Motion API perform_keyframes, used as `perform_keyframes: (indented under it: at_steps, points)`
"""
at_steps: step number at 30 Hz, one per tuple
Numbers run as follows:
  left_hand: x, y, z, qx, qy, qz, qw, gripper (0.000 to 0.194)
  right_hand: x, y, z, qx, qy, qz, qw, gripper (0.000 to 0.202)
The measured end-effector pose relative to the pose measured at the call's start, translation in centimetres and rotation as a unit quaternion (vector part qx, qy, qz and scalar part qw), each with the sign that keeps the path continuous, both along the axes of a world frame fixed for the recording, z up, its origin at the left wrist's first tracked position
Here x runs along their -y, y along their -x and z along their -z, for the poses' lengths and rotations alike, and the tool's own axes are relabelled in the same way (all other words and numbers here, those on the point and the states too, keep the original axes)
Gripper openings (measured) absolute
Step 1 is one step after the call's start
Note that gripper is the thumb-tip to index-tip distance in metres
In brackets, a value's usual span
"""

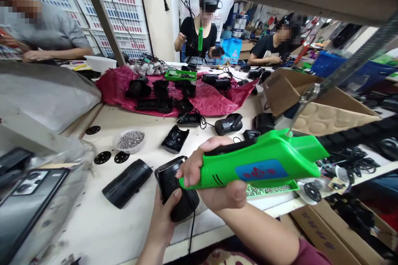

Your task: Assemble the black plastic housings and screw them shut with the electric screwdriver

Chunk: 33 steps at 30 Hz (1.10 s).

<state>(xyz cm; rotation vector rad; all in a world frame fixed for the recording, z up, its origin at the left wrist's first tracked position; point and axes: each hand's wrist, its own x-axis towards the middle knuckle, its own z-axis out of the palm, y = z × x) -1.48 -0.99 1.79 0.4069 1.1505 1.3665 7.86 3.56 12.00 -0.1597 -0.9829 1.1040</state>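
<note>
My right hand is wrapped round a bright green electric screwdriver with a blue label, held almost level. Its narrow end meets a black plastic housing; the bit itself is hidden. From below, my left hand grips this housing, thumb on its near side, and a thin black cord hangs from it. A separate black cylindrical housing lies on the table to the left. Beyond it stands a clear bowl of small screws, near several flat black discs.
A coil spring suspends the screwdriver. Pink plastic sheeting with black parts lies farther back. A cardboard box stands right, a green tray of screws below the screwdriver, a phone at left. Three people work across the table.
</note>
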Motion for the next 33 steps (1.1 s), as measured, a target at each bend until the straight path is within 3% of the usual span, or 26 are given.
perform_keyframes:
  at_steps: [12, 20, 26, 33]
  points:
    - [0.0, 0.0, 0.5, -0.038, -0.018, 0.001, 0.999, 0.072, -0.1, 1.7, 2.2, -0.005, -0.024, -0.015, 1.000, 0.046]
    - [-0.4, 0.0, 0.8, -0.029, -0.012, -0.001, 0.999, 0.064, -0.8, 2.2, 2.5, 0.067, -0.016, -0.037, 0.997, 0.044]
    - [-0.4, 0.4, 1.4, -0.006, -0.031, 0.023, 0.999, 0.070, -0.5, 1.4, 1.6, 0.055, 0.001, -0.015, 0.998, 0.047]
    - [-0.1, -0.1, 0.2, 0.000, -0.022, -0.006, 1.000, 0.069, 0.2, 0.1, 0.1, 0.038, -0.023, 0.015, 0.999, 0.041]
